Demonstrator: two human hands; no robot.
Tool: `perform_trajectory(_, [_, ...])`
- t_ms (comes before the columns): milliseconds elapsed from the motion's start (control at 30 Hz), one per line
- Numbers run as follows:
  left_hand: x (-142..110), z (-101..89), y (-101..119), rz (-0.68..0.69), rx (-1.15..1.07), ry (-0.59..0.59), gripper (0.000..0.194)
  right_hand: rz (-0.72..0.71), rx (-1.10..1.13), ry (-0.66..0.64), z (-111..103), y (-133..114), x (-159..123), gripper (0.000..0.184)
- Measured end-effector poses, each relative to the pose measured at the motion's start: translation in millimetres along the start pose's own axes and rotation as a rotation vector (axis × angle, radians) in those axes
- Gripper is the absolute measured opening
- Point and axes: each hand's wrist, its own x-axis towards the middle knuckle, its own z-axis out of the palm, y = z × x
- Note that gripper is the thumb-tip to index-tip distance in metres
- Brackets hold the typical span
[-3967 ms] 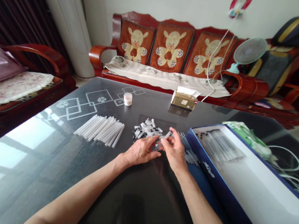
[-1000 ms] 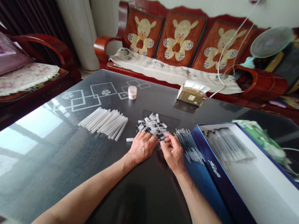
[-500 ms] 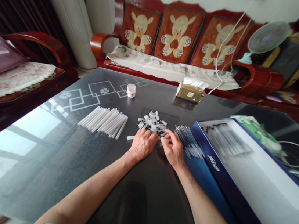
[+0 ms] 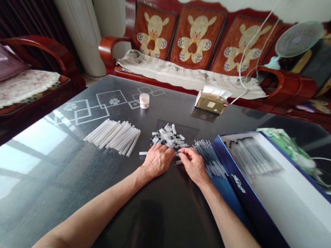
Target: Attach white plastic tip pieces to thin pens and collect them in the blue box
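Since the earliest frame, both hands are sitting lower at the pile, and a loose white piece (image 4: 143,153) is now lying apart at 8 o'clock of it. The left hand (image 4: 158,159) is resting at 6 o'clock of the pile of small white-and-black pieces (image 4: 170,136), fingers curling; grasp hidden, cannot tell. The right hand (image 4: 193,164) is narrowing thumb and forefinger at 5 o'clock; contents unclear. Step (judged): fingertips are sorting or picking at the near edge; next move is calling for fine pinch control. White tubes (image 4: 113,135) are lying at 9 o'clock, thin rods (image 4: 211,159) between 3 and 4, beside the blue box (image 4: 264,232). Pale lettering on its side is staying illegible, as is the tissue pack (image 4: 210,102) label.
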Motion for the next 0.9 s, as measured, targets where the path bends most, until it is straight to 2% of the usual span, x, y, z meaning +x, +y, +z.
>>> perform_trajectory(167, [4,-6.9,-6,-0.017,0.017,-0.008,0.029,-0.065,-0.079,0.054,-10,5,11,0.014])
perform_trajectory(233, [4,-5.2,-7,-0.005,0.015,-0.005,0.029,-0.095,-0.107,0.039,-7,5,9,0.016])
perform_trajectory(333, [4,-2.3,-7,0.022,0.009,0.001,0.031,-0.128,-0.103,0.082,-1,2,4,0.019])
perform_trajectory(567, [15,-3.4,-2,0.086,-0.005,0.047,0.035,-0.223,-0.057,0.111,7,-7,4,0.012])
perform_trajectory(733, [19,0.3,-7,0.124,-0.016,0.122,0.034,-0.173,-0.059,0.157,3,-4,6,0.010])
perform_trajectory(900, [16,2.7,-24,0.062,-0.005,0.214,0.032,0.010,-0.062,0.390,-13,7,9,0.010])
